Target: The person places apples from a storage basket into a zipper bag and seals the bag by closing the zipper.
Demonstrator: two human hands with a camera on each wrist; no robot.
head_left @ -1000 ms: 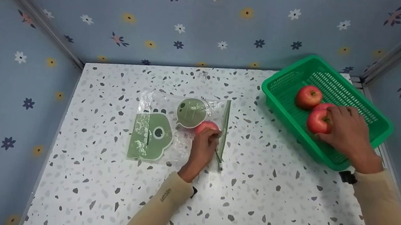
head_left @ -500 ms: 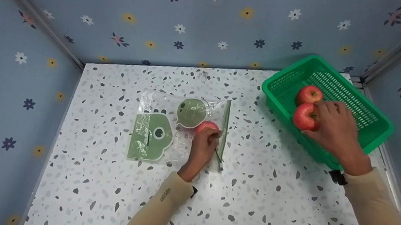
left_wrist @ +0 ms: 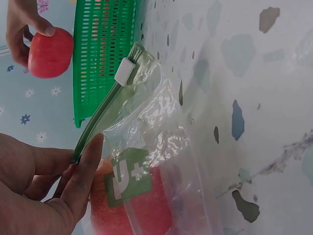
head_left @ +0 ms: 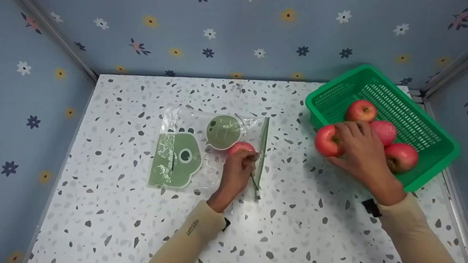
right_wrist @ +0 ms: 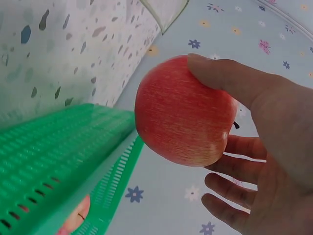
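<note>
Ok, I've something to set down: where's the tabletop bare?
The speckled white tabletop is bare left of the clear green-printed plastic bag and between the tan sleeves. It's crowded at the bag, pinched by the left hand, and in the rectangular green plastic basket, where round red apples lie; the right hand holds another apple at its edge.

Red apple [head_left: 327, 141] up, clear bag [head_left: 210, 159] down

The apple is round with a dark stem, held in the right hand [head_left: 363, 150] by the green basket's [head_left: 446, 156] edge. The bag lies on the tabletop [head_left: 292, 244], its green zip strip [head_left: 262, 151] pinched by the left hand [head_left: 236, 172]. A second apple [head_left: 241, 146] is inside.
</note>
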